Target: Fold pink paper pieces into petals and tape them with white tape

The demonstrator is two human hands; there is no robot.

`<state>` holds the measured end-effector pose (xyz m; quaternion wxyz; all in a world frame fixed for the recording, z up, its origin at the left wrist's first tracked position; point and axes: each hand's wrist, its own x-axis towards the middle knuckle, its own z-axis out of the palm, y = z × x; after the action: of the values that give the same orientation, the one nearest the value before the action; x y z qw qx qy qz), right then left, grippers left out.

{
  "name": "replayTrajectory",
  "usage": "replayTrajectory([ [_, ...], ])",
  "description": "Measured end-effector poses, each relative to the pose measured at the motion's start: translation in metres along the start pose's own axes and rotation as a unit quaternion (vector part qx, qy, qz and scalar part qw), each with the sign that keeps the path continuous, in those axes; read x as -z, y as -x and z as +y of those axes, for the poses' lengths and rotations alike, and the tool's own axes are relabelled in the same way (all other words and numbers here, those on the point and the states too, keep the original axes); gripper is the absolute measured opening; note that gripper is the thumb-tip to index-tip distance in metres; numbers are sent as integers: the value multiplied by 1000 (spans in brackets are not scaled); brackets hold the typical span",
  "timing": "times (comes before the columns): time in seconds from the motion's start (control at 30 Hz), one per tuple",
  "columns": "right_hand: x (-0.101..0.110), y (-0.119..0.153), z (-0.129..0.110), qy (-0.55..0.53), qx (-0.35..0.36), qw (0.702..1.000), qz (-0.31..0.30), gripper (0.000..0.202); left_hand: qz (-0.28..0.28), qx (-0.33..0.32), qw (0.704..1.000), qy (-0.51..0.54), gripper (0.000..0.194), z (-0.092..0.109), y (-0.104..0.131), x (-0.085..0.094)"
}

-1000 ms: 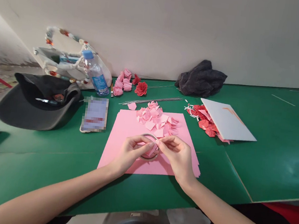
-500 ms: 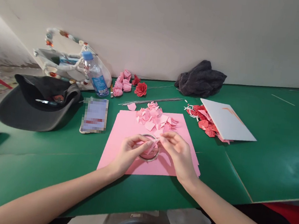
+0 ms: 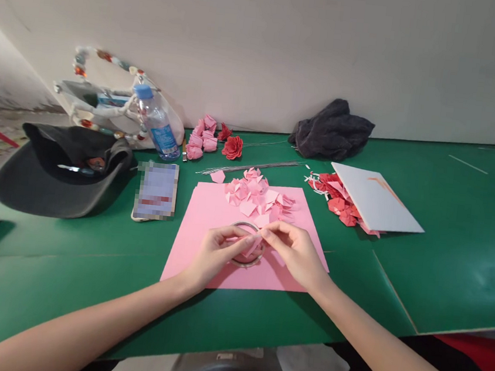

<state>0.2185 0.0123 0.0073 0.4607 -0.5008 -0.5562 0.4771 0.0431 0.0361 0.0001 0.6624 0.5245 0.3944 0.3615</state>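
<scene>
Fingers (image 3: pixel 237 247) of the left hand (image 3: pixel 214 253) and right hand (image 3: pixel 296 251), pinched nearly closed, held a small pink paper piece (image 3: pixel 254 247) above rectangular pink paper sheets (image 3: pixel 200 219).

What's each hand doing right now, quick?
Left hand: closed, pinching a pink paper piece.
Right hand: closed, apparently pinching the same piece.

My only view comes from the person's head, facing forward and down over the green tabletop (image 3: pixel 455 231) to the wall (image 3: pixel 262 45) behind. It sits near: I see both forearms (image 3: pixel 110 315) enter from the lower corners, with the left hand (image 3: pixel 216 251) and right hand (image 3: pixel 296 248) just below centre.
</scene>
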Motion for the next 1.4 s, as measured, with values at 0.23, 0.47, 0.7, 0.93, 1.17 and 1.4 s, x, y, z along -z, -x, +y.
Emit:
replayTrajectory([
  [0.23, 3, 2, 3, 218, 155, 964, -10, 11, 82, -40, 994, 67, 34, 1, -5, 4],
  [0.47, 3, 2, 10, 345, 195, 903, -166, 6, 76, -40, 993, 79, 34, -3, -6, 4],
  [0.7, 13, 0, -1, 346, 231, 900, -134, 17, 148, -106, 983, 23, 31, -1, -8, 9],
  [0.93, 32, -5, -12, 304, 246, 918, -67, 19, 144, -118, 982, 36, 32, 1, -7, 9],
  [1.17, 43, -7, -17, 211, 275, 931, 116, 13, 88, -56, 994, -38, 25, -3, -6, 7],
  [1.4, 39, -2, -25, 146, 222, 948, 176, 9, 58, -156, 973, -160, 29, 1, 1, 8],
])
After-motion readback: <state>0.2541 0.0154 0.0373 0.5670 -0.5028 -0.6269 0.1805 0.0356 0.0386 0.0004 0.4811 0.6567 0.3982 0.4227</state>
